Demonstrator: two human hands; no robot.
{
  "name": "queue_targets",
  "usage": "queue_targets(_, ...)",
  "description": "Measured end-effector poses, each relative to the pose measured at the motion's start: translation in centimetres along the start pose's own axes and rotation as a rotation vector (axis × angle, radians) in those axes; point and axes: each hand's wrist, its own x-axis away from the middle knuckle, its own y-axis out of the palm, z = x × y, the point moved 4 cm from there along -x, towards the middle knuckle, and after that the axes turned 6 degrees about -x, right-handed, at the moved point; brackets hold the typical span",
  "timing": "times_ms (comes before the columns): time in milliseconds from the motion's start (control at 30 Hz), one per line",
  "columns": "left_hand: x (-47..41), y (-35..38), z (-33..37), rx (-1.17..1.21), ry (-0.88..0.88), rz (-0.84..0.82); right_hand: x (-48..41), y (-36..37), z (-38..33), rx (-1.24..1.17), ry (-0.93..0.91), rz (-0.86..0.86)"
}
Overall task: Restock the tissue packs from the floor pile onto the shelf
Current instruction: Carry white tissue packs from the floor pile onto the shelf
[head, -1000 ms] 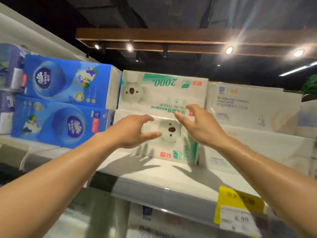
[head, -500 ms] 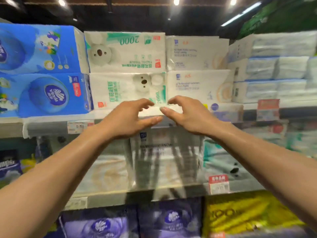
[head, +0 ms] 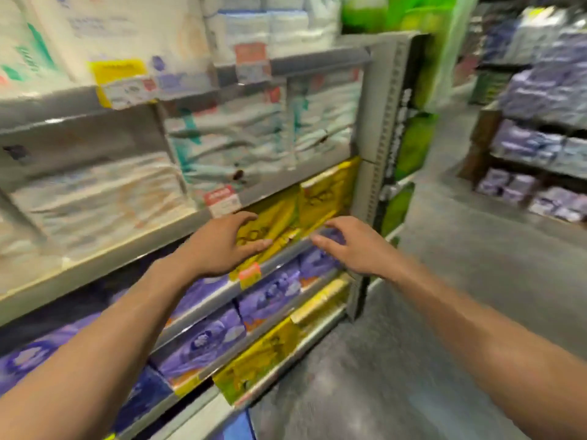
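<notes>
My left hand [head: 222, 244] and my right hand [head: 352, 246] hover side by side in front of the shelving, fingers loosely spread, holding nothing. Behind them stand yellow tissue packs [head: 320, 195] on a middle shelf [head: 279, 260], with purple packs [head: 270, 293] on the shelf below. White and teal tissue packs [head: 241, 147] fill the shelf above, and white packs [head: 133, 30] sit on the top shelf. The floor pile is out of view. The frame is blurred by motion.
A grey upright post [head: 378, 128] ends the shelving on the right. Green packs [head: 409, 144] hang on its end panel. Grey aisle floor [head: 444, 312] stretches to the right. Another rack of purple packs [head: 540, 154] stands across the aisle.
The view has swung down and to the right, from the top shelf to the middle shelves and aisle. Both hands have left the white koala packs and stay empty.
</notes>
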Motion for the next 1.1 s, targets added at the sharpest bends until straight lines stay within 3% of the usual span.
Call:
queue_targets(333,-11.7,21.8,27.8,-0.098,0.314,-0.317,17.4,-10.0,31.0,0.226,0.460,0.039)
queue_targets(600,-17.7,37.0,51.3,-0.030,0.502,-0.633,30.4,-16.0,50.0,0.028,0.858,0.077)
queue_targets(833,-26.5,45.0,66.7,-0.016,0.784,-0.678,34.2,-19.6,63.8,-0.058,1.117,0.096)
queue_targets(1100,-42.5,50.4,85.4,-0.063,1.068,-0.769,33.8,-29.5,78.9,-0.166,1.375,0.319)
